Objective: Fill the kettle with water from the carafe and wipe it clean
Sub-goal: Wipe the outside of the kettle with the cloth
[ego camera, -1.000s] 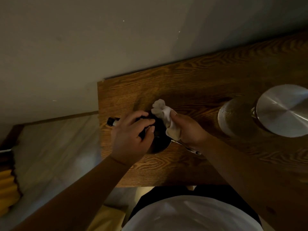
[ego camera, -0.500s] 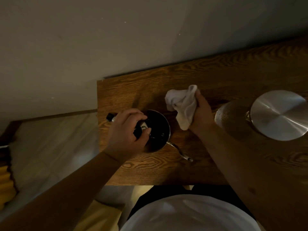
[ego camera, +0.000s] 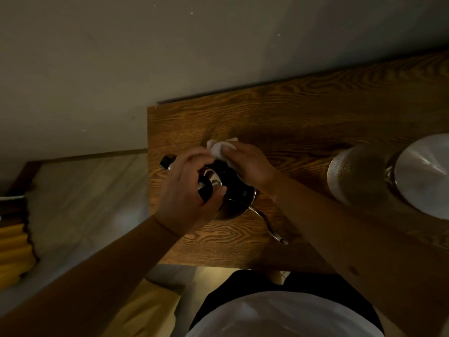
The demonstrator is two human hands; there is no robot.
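Observation:
A small dark steel kettle (ego camera: 237, 203) stands on the wooden table (ego camera: 303, 117) near its left end, with a thin curved spout (ego camera: 269, 227) pointing toward me. My left hand (ego camera: 187, 190) grips the kettle's black handle (ego camera: 166, 161) and top. My right hand (ego camera: 250, 164) presses a crumpled white cloth (ego camera: 222, 147) against the far side of the kettle. The glass carafe (ego camera: 357, 176) stands to the right on the table, apart from both hands.
A round metal lid (ego camera: 427, 173) lies at the table's right edge beside the carafe. A grey wall runs behind the table. The floor and a yellow ribbed object (ego camera: 13, 249) are at the left. My white shirt fills the bottom.
My right hand, which had lifted the cloth off to the right, has come back left and down onto the kettle's far side. My left hand has kept its hold.

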